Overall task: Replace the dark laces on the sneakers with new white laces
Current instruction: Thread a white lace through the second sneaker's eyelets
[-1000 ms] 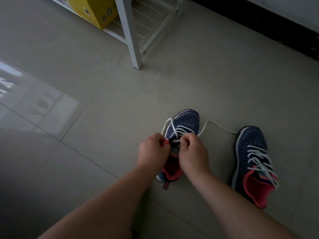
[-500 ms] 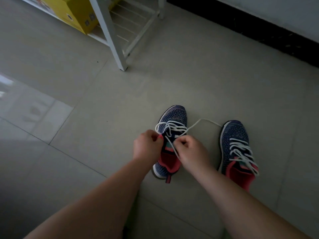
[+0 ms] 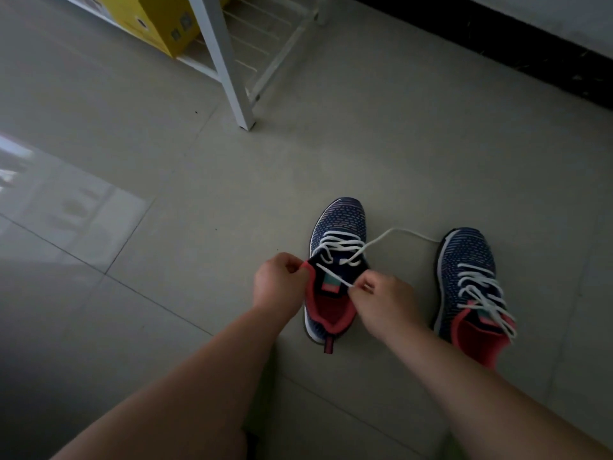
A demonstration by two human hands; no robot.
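Both hands busy on the left sneaker [image 3: 335,277]: left hand [image 3: 277,283] pinching its collar steady, right hand [image 3: 378,302] pinching the white lace [image 3: 333,275], so I'd pull evenly before the next eyelet.

Yellow box [image 3: 156,24] and white rack [image 3: 252,51] cut off by top edge; box markings too small to read. Left hand [image 3: 278,287] covers the near sneaker [image 3: 338,227] collar's left side; what its curled fingers pinch unclear. Right hand [image 3: 381,303] hides the white lace [image 3: 335,275] end. Both forearms leave frame at bottom edge. Tongue label [image 3: 330,283] illegible.
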